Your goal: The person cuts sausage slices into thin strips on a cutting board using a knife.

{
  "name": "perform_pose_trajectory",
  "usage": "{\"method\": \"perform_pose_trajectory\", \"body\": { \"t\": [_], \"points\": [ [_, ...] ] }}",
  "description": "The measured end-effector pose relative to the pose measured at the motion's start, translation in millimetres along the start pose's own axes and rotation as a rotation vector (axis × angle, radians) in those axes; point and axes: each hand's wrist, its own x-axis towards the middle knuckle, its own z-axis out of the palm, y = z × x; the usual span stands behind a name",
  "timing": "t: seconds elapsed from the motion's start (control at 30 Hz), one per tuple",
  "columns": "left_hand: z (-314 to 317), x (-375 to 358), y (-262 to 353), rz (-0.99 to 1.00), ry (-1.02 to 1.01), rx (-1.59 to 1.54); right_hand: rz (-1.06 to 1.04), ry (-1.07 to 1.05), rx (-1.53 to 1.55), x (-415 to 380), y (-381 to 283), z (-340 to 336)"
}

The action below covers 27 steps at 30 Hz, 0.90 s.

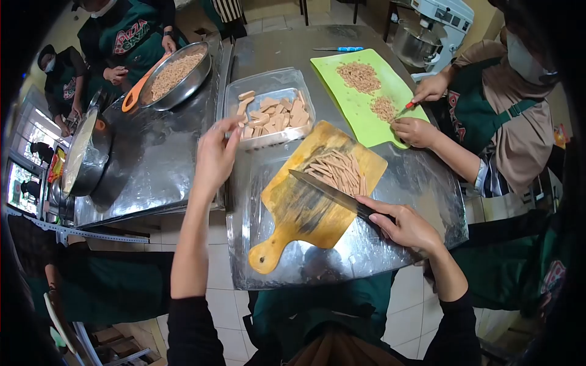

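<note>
My right hand [400, 227] is wrapped round the black handle of a knife [332, 192], whose dark blade lies across a wooden cutting board [305, 213]. Thin pinkish-brown strips [336, 171] are heaped on the board, just beyond the blade. My left hand [218, 149] is raised at the near left corner of a clear plastic container [268, 139], its fingers bent and apart, with nothing visible in them. Many light brown pieces [278, 116] fill much of that container.
At right, a co-worker's hands [418, 125] cut small bits on a green board [348, 110]. A blue-handled knife [350, 49] lies behind it. On the left table are a metal bowl [201, 82] of bits and an orange spatula [131, 97]. A mixer [439, 30] stands back right.
</note>
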Motion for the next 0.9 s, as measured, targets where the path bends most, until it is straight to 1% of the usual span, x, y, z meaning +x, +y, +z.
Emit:
{"method": "perform_pose_trajectory", "body": {
  "t": [0.07,0.13,0.2,0.23,0.33,0.4,0.43,0.53,0.57,0.67,0.7,0.8,0.83,0.87,0.9],
  "points": [
    [18.3,60.5,-32.1,0.071,-0.090,0.170,0.023,-0.010,0.034,1.2,1.3,-0.1],
    [36.7,95.8,-43.7,-0.029,-0.204,0.183,0.045,-0.016,0.037,-0.4,0.7,1.7],
    [55.8,118.8,-52.3,-0.086,-0.293,0.221,0.046,-0.011,0.028,-2.4,-2.5,3.1],
    [66.1,127.4,-57.2,-0.114,-0.341,0.239,0.057,-0.011,0.029,-4.0,-3.1,4.1],
    [89.1,143.2,-68.3,-0.024,-0.475,0.323,0.030,0.027,0.028,-9.8,-4.0,7.9],
    [93.0,153.7,-68.7,-0.062,-0.561,0.338,0.058,0.025,0.028,-13.2,-3.9,9.5],
    [93.8,156.5,-65.6,-0.079,-0.607,0.345,-0.009,0.068,0.028,-13.8,3.6,14.5],
    [89.8,152.6,-48.1,-0.196,-0.694,0.329,-0.024,0.096,0.070,-18.0,9.4,19.6],
    [87.7,144.6,-37.4,-0.261,-0.667,0.231,0.020,0.083,0.067,-19.1,6.8,18.7],
    [91.8,143.0,-51.1,-0.128,-0.594,0.240,0.026,0.103,0.049,-21.0,8.8,21.2],
    [89.0,140.7,-49.2,-0.122,-0.568,0.243,0.032,0.103,0.061,-23.1,6.7,20.4],
    [87.9,144.4,-66.2,-0.173,-0.521,0.107,0.049,0.095,0.092,-28.2,0.8,17.3],
    [89.7,146.0,-78.8,-0.184,-0.473,-0.049,0.061,0.090,0.098,-29.4,-0.2,16.7],
    [94.1,149.5,-90.0,-0.196,-0.422,-0.079,0.073,0.083,0.105,-30.9,-0.8,16.9],
    [93.9,150.8,-88.4,-0.210,-0.369,-0.109,0.036,0.119,0.101,-31.9,2.1,18.9]
  ]
}}
